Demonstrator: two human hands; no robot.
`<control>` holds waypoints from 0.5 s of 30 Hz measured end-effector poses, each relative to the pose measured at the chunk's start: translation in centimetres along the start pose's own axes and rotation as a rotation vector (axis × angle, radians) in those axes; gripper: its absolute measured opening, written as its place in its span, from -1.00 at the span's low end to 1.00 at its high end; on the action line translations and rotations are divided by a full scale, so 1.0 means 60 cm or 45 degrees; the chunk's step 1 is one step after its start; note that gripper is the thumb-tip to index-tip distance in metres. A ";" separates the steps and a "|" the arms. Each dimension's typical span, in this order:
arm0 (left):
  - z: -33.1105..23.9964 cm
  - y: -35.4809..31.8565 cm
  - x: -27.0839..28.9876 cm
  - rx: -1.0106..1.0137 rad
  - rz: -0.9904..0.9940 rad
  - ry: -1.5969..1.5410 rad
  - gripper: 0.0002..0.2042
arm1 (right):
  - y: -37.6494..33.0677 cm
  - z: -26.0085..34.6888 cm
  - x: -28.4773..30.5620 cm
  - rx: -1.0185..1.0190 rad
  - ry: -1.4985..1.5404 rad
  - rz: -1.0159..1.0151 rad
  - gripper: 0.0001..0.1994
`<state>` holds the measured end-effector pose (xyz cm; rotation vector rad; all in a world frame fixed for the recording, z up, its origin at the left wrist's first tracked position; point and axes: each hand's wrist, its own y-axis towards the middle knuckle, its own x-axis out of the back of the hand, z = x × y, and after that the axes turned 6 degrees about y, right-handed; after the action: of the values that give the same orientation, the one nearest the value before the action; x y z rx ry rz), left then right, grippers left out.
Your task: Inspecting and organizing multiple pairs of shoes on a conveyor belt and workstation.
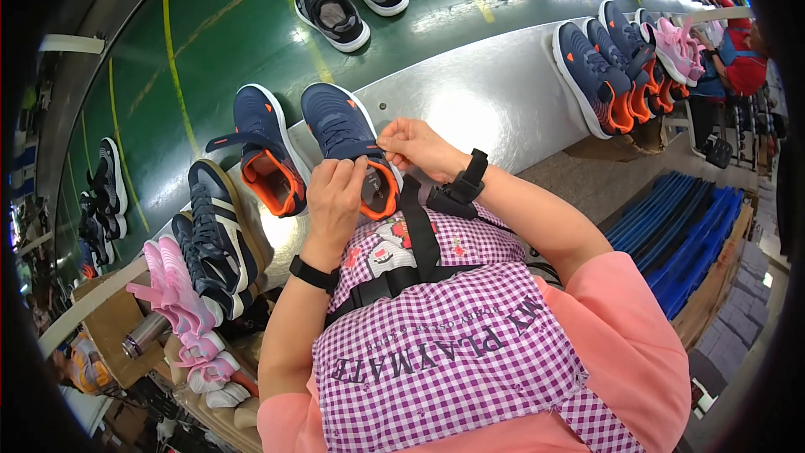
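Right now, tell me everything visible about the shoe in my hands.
The navy shoe has a ridged, fabric-like upper, a small orange toe mark, white sole edge, orange collar lining and dark insole. Its toe points away from you, at the metal ledge, right of a matching shoe. A navy strap crosses it; your right hand pinches the strap's end, and your left hand touches the collar.

Worn on my head, the wide fisheye view looks steeply down from close above my checked apron (453, 386), facing forward to the green belt (243, 50) beyond it
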<state>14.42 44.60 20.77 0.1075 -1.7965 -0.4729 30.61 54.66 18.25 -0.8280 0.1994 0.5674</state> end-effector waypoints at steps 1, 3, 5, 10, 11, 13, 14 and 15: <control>0.000 0.000 0.001 -0.005 0.001 0.003 -0.67 | 0.000 -0.002 -0.002 -0.016 0.039 -0.009 -0.83; 0.000 0.001 0.001 -0.006 0.004 0.009 -0.67 | 0.007 -0.011 0.001 -0.022 0.069 0.005 -0.82; -0.002 0.003 -0.001 -0.020 -0.005 0.006 -0.69 | 0.018 -0.021 0.013 -0.026 0.096 0.017 -0.80; 0.002 0.004 -0.009 -0.008 -0.029 -0.044 -0.74 | 0.024 -0.035 0.026 -0.369 0.027 0.042 -0.64; 0.003 0.005 -0.009 -0.012 -0.027 -0.037 -0.76 | 0.023 -0.036 0.021 -0.364 0.025 0.038 -0.64; 0.008 0.002 -0.004 -0.001 0.004 -0.032 -0.78 | 0.020 -0.037 0.005 -0.189 -0.067 -0.064 -0.59; 0.009 0.001 -0.001 0.012 0.041 -0.027 -0.79 | 0.012 -0.036 0.005 -0.088 -0.137 -0.058 -0.56; 0.011 0.005 0.012 0.029 0.033 -0.007 -0.79 | 0.010 -0.038 0.007 -0.011 -0.119 -0.107 -0.52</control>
<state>13.65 44.83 21.39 0.0992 -1.8067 -0.4345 30.72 53.46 16.18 -0.8122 0.0762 0.5266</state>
